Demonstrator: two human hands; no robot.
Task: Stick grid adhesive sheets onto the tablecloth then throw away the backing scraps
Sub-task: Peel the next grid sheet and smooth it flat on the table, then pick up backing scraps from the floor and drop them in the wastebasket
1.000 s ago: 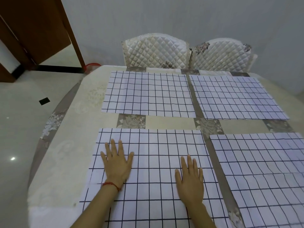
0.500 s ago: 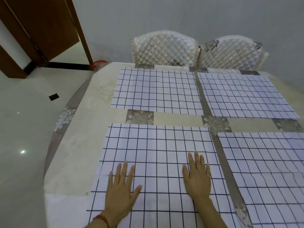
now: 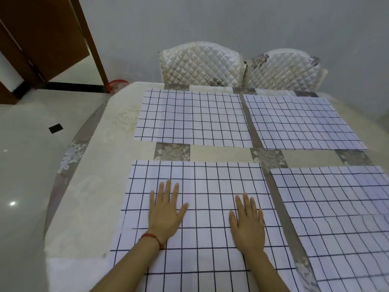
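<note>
Both my palms lie flat, fingers spread and holding nothing, on the near-left grid sheet (image 3: 202, 186), which sits on the tablecloth (image 3: 88, 186) toward the table's near-left corner. My left hand (image 3: 166, 213) presses left of the sheet's middle; my right hand (image 3: 247, 225) presses right of middle, a little closer to the near edge. The sheet runs its long axis from the near edge of the table toward the far edge, so the unpressed stretch lies straight ahead of my fingertips, and my left hand is the nearer one to that far margin. I judge the next stroke is a smoothing push forward or outward to the sheet's sides. Three more sheets are laid out: the near-right sheet (image 3: 336, 207) just across a strip of bare cloth, looking rippled, and the far-left sheet (image 3: 191, 119) and far-right sheet (image 3: 301, 123) by the two quilted chairs (image 3: 200, 62). The near ends of both close sheets are cut off by the frame. I see no backing scraps and no bin for certain, only a red-rimmed thing (image 3: 116, 84) on the floor past the far-left corner.
</note>
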